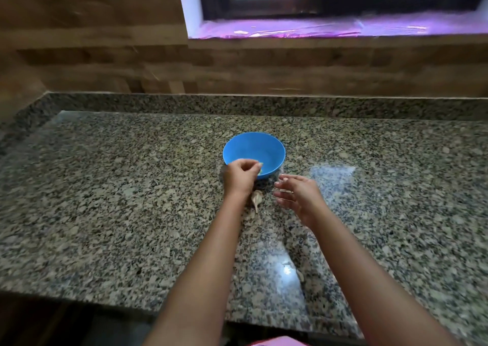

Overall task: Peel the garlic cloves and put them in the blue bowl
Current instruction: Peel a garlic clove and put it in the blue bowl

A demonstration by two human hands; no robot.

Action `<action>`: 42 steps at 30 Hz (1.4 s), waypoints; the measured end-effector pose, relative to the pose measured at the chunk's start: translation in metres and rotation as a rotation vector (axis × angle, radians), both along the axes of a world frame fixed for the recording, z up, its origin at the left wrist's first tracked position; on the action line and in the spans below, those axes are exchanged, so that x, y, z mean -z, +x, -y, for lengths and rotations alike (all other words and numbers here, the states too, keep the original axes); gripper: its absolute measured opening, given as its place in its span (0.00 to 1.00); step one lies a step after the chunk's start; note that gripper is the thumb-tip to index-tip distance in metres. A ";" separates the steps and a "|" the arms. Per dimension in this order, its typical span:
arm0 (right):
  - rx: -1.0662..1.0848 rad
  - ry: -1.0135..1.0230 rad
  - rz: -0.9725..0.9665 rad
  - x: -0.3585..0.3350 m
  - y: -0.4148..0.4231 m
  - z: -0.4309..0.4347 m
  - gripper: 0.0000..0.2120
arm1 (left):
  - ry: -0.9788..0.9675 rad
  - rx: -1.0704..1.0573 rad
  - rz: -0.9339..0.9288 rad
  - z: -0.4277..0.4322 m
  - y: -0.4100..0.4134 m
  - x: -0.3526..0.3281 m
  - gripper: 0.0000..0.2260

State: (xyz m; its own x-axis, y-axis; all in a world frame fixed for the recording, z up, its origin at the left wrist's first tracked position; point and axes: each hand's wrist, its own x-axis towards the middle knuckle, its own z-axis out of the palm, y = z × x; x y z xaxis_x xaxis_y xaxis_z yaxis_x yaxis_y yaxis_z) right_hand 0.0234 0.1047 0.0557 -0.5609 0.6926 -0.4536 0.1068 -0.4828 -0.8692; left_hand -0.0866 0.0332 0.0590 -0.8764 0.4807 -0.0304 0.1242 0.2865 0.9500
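Observation:
A blue bowl (pixel 253 148) stands on the speckled granite counter (pixel 132 200). My left hand (pixel 240 176) hovers over the bowl's near rim, its fingers curled together and pinching something small and pale that I cannot make out clearly. Just behind that hand, on the counter, lies a garlic bulb (pixel 257 199) with a papery stem pointing toward me. My right hand (pixel 297 193) floats to the right of the garlic with its fingers spread and relaxed, holding nothing. What lies inside the bowl is hidden by the left hand.
The counter ends at a raised granite lip (pixel 237 102) and a wood-pattern wall at the back. A window sill (pixel 317 29) sits above. The counter's front edge (pixel 105 299) runs close to my body.

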 end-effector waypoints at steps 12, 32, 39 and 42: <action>0.004 0.036 0.041 0.019 -0.009 -0.005 0.08 | -0.004 0.042 0.050 0.031 0.000 0.041 0.10; -0.081 0.074 0.018 0.042 0.007 0.016 0.11 | 0.205 0.251 0.479 0.031 0.020 0.060 0.16; -0.058 0.076 -0.009 0.039 0.021 0.019 0.09 | 0.257 0.187 0.543 0.031 0.027 0.063 0.23; -0.028 -0.009 -0.057 0.040 0.024 0.020 0.07 | 0.257 0.200 0.496 0.032 0.028 0.064 0.16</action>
